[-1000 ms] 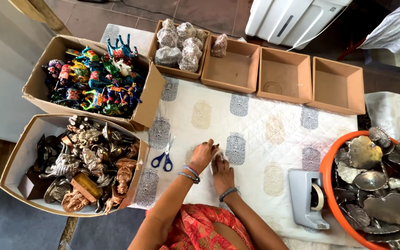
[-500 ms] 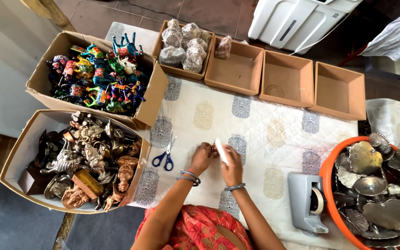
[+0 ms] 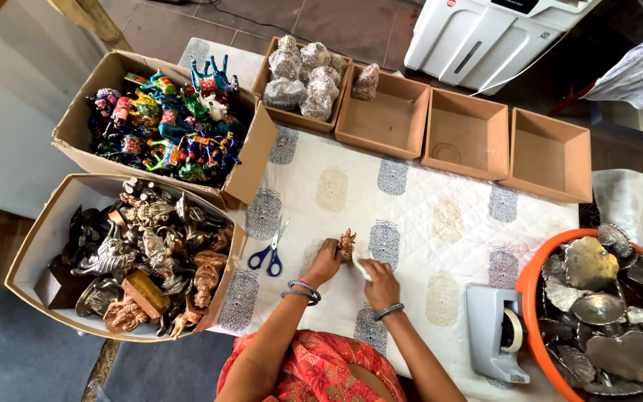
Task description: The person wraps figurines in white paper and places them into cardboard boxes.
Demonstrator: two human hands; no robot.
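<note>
Both forearms reach forward, left hand (image 3: 326, 262) and right hand (image 3: 377, 283) close together, fingers curled.

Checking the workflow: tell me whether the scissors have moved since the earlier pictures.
No. The scissors lie in the same spot beside the corner of the box of metal figurines, on the same printed motif of the tablecloth.

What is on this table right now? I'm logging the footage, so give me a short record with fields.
left hand: holds a small copper-coloured figurine
right hand: pinches a white scrap beside it
scissors: blue-handled, lying left of the hands
tape dispenser: grey, to the right
cardboard boxes: painted figures; metal figures; wrapped bundles
orange tub: silvery metal pieces
</note>
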